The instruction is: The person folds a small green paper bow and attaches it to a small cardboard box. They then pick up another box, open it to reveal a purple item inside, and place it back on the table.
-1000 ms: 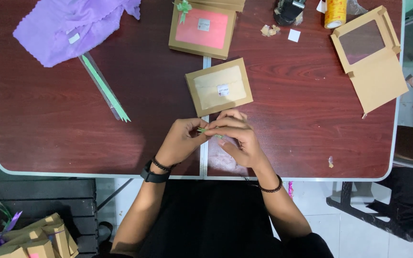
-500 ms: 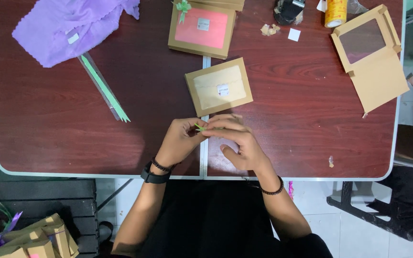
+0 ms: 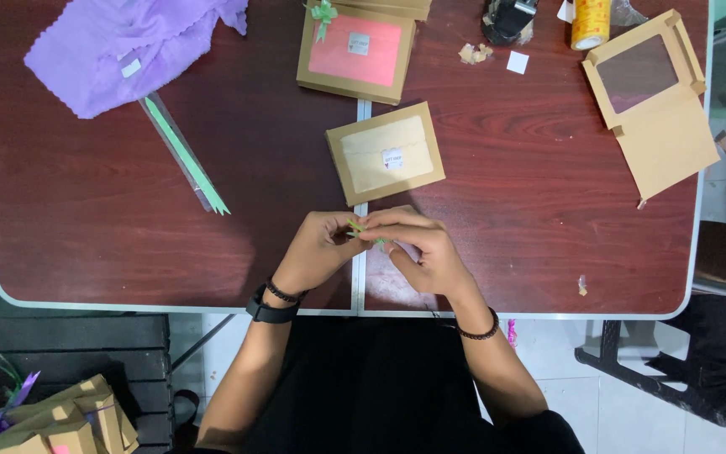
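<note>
A small piece of green ribbon (image 3: 365,233) sits pinched between both hands, just above the near edge of the dark red-brown table (image 3: 128,210), close to the seam down its middle. The left hand (image 3: 319,250) curls in from one side, fingertips closed on the ribbon; the right hand (image 3: 420,250) meets it from the other, thumb and forefinger nipped on the same bit — the other fingers are folded loosely beneath. The left wrist wears a black watch and a bead bracelet, the right wrist a dark bracelet.

Just beyond the hands lies a flat brown cardboard box (image 3: 386,153) with a pale window and a small white sticker. Farther off sits a second box with a pink window (image 3: 357,49), a green bow (image 3: 323,12) at its corner. Toward the left, a long strip of green ribbon in a clear sleeve (image 3: 185,155) runs slantwise, its far end under a lilac cloth (image 3: 119,49). At the far right lies an open box lid with a clear window (image 3: 650,101), near a yellow tape roll (image 3: 590,20) — well apart from the hands.
</note>
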